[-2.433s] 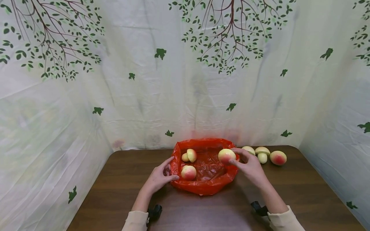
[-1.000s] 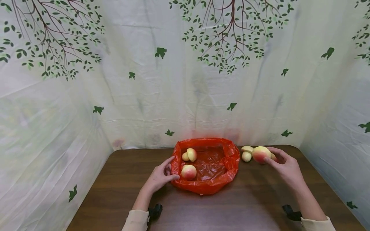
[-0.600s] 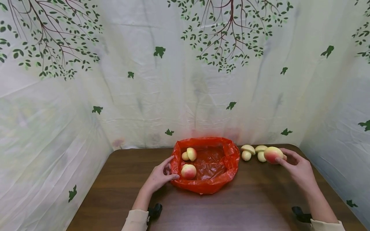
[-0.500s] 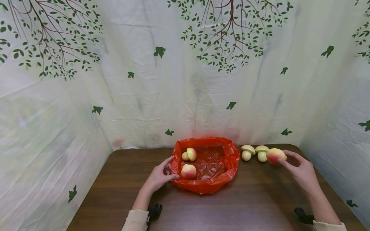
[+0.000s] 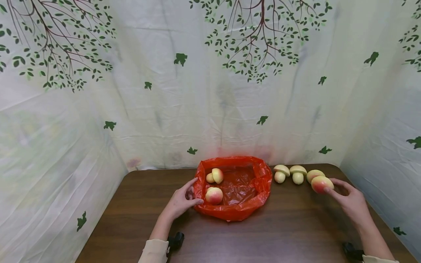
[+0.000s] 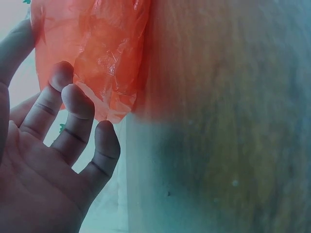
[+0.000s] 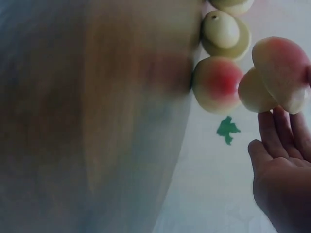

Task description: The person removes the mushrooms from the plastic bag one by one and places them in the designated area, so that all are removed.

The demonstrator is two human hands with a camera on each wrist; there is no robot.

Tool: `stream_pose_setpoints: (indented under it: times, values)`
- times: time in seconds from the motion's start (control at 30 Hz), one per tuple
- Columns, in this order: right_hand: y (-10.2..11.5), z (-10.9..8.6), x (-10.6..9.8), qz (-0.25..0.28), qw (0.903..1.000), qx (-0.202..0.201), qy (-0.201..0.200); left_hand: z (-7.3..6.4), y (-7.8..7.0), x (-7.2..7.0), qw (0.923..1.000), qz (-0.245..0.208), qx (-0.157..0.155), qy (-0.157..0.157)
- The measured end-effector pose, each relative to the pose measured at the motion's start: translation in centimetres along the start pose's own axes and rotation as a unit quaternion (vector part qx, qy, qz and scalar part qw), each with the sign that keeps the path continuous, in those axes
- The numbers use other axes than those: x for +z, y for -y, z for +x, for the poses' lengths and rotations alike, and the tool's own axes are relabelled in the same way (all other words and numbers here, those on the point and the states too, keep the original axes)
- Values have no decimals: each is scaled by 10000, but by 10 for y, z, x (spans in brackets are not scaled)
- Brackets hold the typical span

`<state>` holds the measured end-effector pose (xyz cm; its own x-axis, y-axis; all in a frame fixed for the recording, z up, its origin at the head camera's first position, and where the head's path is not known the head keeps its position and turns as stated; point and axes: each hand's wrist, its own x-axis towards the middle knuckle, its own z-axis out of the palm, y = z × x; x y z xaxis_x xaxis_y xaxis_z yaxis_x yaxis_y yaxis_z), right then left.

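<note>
Pinching a blushed mushroom (image 5: 322, 184) by its cap, the right hand (image 5: 352, 202) is well right of the red bag (image 5: 235, 211); the left hand (image 5: 182, 198) holds that bag's left rim; on the bench (image 5: 230, 241), right of the bag, run two pale mushrooms (image 5: 298, 176), then a round blushed piece (image 5: 314, 174), which the held one partly covers; whether those two touch, I cannot tell; a light, steady pinch seems best, its stem clear of that neighbour, since round things could roll; at the bag, gentle fingers should suffice, as thin plastic probably crumples easily.
</note>
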<state>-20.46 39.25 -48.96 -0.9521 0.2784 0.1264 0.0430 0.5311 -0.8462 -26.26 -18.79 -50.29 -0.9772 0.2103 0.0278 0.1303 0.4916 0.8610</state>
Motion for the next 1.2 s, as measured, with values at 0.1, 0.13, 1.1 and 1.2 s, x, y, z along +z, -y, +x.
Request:
stream_pose_setpoints:
  times: [0.1,0.13,1.1,1.2]
  values:
    - [-5,1,-2,31,10000,51,33,0,0,0,10000,-5,-4,-9]
    - [-6,1,-3,34,10000,63,45,0,-1,0,10000,-4,-5,-10]
    - [-19,14,-1,-480,9947,529,745,0,-1,0,10000,80,13,-8]
    - [-18,15,-1,-428,9939,636,791,0,0,0,10000,52,5,2]
